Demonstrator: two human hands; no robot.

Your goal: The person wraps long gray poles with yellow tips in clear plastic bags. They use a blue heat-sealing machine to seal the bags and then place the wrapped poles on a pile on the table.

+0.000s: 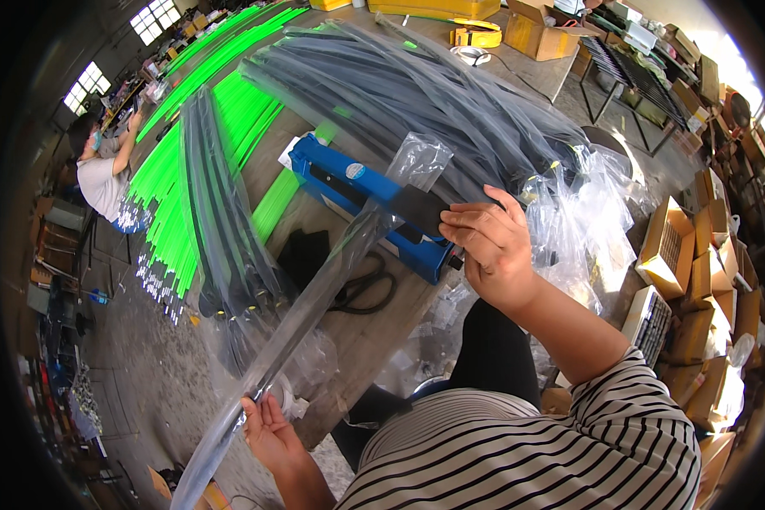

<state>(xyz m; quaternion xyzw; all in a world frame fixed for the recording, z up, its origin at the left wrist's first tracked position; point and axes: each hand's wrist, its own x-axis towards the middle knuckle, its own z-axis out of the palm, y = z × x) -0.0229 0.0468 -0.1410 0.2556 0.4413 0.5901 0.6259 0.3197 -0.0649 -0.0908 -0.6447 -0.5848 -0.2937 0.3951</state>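
Observation:
A blue bag sealer (336, 174) lies at an angle on the table in front of me. Across it runs a long clear plastic sleeve (310, 319), whose free end (425, 157) sticks out past the far side. My right hand (493, 246) grips the black handle (418, 209) at the sealer's near right end, thumb below and fingers on top. Lower left, my left hand (274, 429) pinches the sleeve, which hangs on past it toward the bottom edge. Black-handled scissors (374, 289) rest beside the sealer, partly behind the sleeve.
Bundles of bright green rods (166, 204) cover the table's left. Long dark pieces in clear sleeves (416, 85) pile up at the far side; another bundle (217, 212) lies left. Loose plastic film (582, 229) and cardboard boxes (667, 246) stand right. A co-worker (106, 174) sits far left.

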